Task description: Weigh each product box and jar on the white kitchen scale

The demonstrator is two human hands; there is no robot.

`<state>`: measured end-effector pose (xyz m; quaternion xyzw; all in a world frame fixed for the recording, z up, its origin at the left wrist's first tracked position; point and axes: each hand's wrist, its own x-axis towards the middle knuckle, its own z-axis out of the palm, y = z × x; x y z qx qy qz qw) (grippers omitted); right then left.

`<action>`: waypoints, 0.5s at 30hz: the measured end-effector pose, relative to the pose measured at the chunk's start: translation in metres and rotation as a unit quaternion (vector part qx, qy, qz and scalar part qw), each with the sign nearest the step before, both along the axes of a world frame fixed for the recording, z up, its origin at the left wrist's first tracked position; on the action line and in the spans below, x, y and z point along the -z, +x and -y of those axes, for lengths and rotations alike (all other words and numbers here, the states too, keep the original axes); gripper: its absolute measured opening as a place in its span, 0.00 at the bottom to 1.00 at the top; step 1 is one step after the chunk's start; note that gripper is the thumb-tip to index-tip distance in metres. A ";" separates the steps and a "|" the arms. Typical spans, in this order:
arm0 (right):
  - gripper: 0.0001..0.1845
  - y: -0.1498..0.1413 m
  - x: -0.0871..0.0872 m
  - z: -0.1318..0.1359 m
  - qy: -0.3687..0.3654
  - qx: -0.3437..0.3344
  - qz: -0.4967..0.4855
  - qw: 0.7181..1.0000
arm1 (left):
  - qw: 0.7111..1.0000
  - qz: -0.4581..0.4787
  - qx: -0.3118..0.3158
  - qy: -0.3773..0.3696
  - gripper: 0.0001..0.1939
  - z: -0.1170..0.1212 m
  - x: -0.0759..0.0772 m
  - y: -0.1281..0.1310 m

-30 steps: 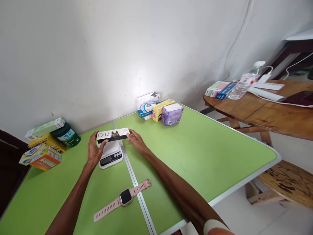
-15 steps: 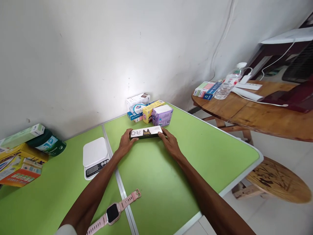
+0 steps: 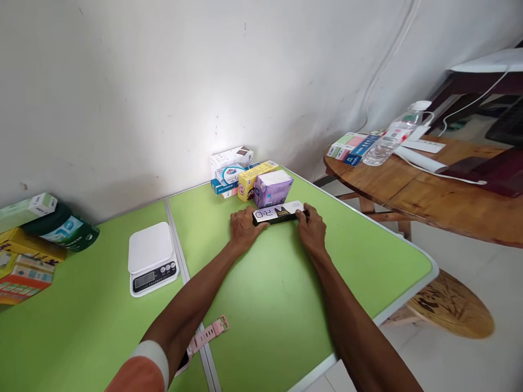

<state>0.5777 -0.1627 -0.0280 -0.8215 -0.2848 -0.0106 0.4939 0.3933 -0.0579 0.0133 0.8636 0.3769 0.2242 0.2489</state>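
Observation:
A long, narrow black-and-white box (image 3: 279, 212) with printed letters and a dark cat-ear shape lies level between my two hands. My left hand (image 3: 244, 227) grips its left end, thumb along the near side. At the right end, my right hand (image 3: 311, 228) is closed on it, thumb in front. Directly behind the box stands a purple plastic-wrapped pack (image 3: 273, 188). A yellow box (image 3: 254, 179) leans in beside that pack, next to a stack of blue-and-white boxes (image 3: 227, 181) by the wall.
A white kitchen scale (image 3: 153, 258) sits left on the green table (image 3: 261, 326). A pink-strapped watch (image 3: 208, 336) lies partly under my left forearm. More boxes and a dark green tub (image 3: 67, 228) stand far left. A round wooden table (image 3: 469, 201) holds a water bottle (image 3: 393, 136).
Both hands have carried the black-and-white box to the right, and it now lies just in front of the purple pack. My left forearm now covers more of the watch.

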 end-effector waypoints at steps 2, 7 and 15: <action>0.37 0.002 -0.004 -0.005 -0.004 0.006 -0.003 1.000 | 1.000 -0.001 -0.007 -0.004 0.23 0.000 -0.001 0.007; 0.45 0.001 -0.011 -0.005 -0.009 -0.008 -0.002 1.000 | 1.000 -0.002 -0.016 -0.021 0.23 0.002 0.002 0.022; 0.59 -0.005 0.010 -0.002 0.029 -0.062 -0.039 0.997 | 0.999 0.005 0.017 -0.032 0.30 -0.008 0.031 0.030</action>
